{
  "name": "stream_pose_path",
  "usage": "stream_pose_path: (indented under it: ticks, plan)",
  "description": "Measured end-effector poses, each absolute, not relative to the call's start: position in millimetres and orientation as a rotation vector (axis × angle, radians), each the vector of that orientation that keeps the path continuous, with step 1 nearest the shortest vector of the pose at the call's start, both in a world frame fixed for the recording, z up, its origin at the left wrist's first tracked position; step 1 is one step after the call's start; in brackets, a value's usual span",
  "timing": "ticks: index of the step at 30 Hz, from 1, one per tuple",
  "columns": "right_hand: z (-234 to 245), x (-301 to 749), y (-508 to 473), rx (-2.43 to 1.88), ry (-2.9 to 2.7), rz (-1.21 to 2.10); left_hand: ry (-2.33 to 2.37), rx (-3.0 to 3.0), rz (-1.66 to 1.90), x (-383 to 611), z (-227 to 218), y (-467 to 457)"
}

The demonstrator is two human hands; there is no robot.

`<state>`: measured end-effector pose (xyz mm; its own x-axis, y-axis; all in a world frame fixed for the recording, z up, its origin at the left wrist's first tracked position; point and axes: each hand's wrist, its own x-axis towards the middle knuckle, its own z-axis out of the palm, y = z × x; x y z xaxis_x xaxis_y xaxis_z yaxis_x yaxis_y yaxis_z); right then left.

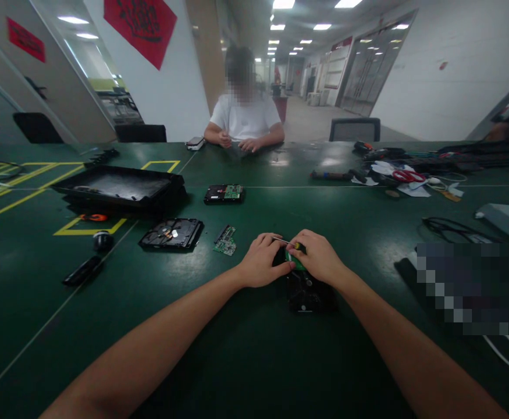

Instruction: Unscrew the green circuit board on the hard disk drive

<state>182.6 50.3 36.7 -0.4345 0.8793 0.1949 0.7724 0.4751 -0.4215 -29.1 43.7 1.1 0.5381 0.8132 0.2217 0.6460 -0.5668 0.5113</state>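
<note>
A small screwdriver [298, 247] seems busy at the green board [298, 265].
The right hand [317, 255] pinches it; the left hand [260, 261] bends over the black drive [309, 298] on the table [245, 361], but I cannot tell its grip. The next move likely needs a still drive.

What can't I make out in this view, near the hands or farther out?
In the head view:
Hard drive: far end mostly hidden by the left hand and right hand.
Screwdriver: tip too small.
Dark object at right: masked by pixel blocks.
Grey case: cut off by right edge.
</note>
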Motion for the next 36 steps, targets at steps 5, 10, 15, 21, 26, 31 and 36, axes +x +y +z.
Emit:
stream_pose_path:
  ticks: [5, 10, 15, 21, 26, 31, 36]
  plan:
    - [33.2, 182.1, 50.3, -1.408, -2.363, 0.338, 1.197, 2.414, 0.611, -29.8, 3.4, 43.0]
    - [30.1, 183.8, 51.4, -1.417, -2.366, 0.333, 1.188, 2.405, 0.602, -31.6, 2.1, 44.6]
    - [31.7, 185.2, 48.9, -1.408, -2.35, 0.349, 1.176, 2.398, 0.61, -31.5, 3.4, 43.4]
    - [31.7, 186.4, 46.2, -1.406, -2.327, 0.356, 1.164, 2.394, 0.613, -31.6, 4.0, 43.2]
    - [31.4, 189.7, 46.0, -1.382, -2.293, 0.371, 1.15, 2.403, 0.605, -31.9, 4.8, 43.5]
    - [30.9, 195.1, 47.7, -1.398, -2.265, 0.373, 1.125, 2.413, 0.606, -31.2, 7.5, 42.4]
    - [29.3, 199.3, 49.8, -1.394, -2.227, 0.363, 1.139, 2.409, 0.609, -32.8, 6.0, 44.2]
